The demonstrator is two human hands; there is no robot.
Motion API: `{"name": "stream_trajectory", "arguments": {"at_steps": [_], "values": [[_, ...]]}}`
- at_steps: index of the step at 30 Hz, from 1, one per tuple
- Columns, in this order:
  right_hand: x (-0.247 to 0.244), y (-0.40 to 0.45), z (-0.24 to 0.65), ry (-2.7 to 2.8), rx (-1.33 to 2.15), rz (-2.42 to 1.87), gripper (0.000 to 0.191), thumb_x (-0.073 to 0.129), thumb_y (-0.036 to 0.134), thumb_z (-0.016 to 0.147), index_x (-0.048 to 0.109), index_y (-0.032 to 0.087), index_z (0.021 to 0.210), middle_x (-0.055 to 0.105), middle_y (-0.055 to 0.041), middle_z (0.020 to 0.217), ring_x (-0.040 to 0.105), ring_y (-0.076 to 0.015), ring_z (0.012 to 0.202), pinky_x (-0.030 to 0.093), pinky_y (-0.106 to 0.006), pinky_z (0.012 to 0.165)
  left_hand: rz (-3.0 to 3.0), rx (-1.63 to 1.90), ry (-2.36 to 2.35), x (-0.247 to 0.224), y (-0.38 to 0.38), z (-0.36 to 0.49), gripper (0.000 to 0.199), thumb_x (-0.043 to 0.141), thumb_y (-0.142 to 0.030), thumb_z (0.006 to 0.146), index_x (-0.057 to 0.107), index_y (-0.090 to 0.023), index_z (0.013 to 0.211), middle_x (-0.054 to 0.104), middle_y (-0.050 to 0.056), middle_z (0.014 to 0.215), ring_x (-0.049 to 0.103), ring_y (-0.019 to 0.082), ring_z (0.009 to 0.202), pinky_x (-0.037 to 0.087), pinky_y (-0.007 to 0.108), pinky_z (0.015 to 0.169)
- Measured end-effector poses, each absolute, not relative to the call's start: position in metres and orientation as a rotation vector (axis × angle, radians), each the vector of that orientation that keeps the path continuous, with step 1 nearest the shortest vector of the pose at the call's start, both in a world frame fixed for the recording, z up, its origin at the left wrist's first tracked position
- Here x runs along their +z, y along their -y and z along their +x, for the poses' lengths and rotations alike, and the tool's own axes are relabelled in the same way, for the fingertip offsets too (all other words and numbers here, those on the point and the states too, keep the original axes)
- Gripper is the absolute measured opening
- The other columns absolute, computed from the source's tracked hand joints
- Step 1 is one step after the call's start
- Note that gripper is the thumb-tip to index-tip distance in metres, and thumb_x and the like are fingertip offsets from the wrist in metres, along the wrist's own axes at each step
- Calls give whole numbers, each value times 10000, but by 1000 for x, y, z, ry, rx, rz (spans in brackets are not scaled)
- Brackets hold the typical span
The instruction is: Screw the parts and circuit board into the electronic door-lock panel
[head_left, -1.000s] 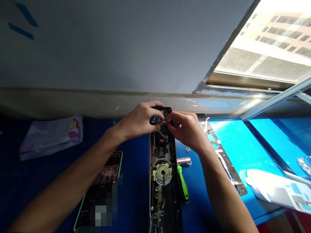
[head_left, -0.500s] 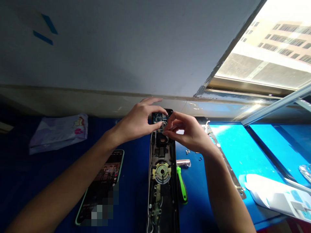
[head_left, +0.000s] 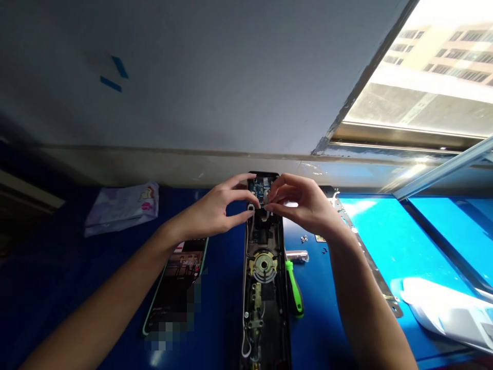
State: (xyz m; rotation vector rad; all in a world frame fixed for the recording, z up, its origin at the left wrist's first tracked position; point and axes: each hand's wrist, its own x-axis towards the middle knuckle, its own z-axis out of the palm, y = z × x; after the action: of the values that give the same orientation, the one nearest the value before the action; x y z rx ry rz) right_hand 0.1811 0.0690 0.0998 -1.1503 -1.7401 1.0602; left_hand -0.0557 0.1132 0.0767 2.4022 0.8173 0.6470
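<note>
A long black device housing lies open on the blue table, with a round metal part near its middle. At its far end is a blue circuit board. My left hand reaches over the housing's left edge, thumb and fingers apart around the board's near left corner, by a white cable. My right hand is at the right edge, thumb and index finger closed on a pale cable above the board. The cable's tip is partly hidden by the fingers.
A phone lies left of the housing, and a purple-white package farther left. To the right are a green screwdriver, a metallic cylinder, small screws, a metal plate and a white object.
The view has shifted, so things appear farther right. My left fingers have moved down and apart from the right hand, toward the board's near left corner. More of the board shows.
</note>
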Motion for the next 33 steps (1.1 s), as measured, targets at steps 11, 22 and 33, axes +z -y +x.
{"name": "stream_trajectory", "arguments": {"at_steps": [11,22,33], "values": [[102,-65,172,1808,912,-1197,150,722,121,769,652,201,875,719,16,817,706,-128,751,593,-273,729,2429,656,-787,72,-113,-55,214,717,-378,918,786,-259,1082,443,79,1640,425,322,1535,355,500,1283],[101,-64,170,1859,899,-1196,118,696,136,789,653,199,879,713,2,824,695,-134,762,594,-300,760,2415,659,-767,74,-113,-53,202,713,-373,918,796,-252,1057,451,83,1631,442,328,1521,372,494,1272],[99,-66,169,1896,895,-1177,86,673,140,828,641,216,856,718,12,858,723,-137,823,596,-296,826,2380,676,-777,75,-114,-53,164,742,-375,884,789,-230,947,484,89,1602,497,334,1475,401,495,1244]]}}
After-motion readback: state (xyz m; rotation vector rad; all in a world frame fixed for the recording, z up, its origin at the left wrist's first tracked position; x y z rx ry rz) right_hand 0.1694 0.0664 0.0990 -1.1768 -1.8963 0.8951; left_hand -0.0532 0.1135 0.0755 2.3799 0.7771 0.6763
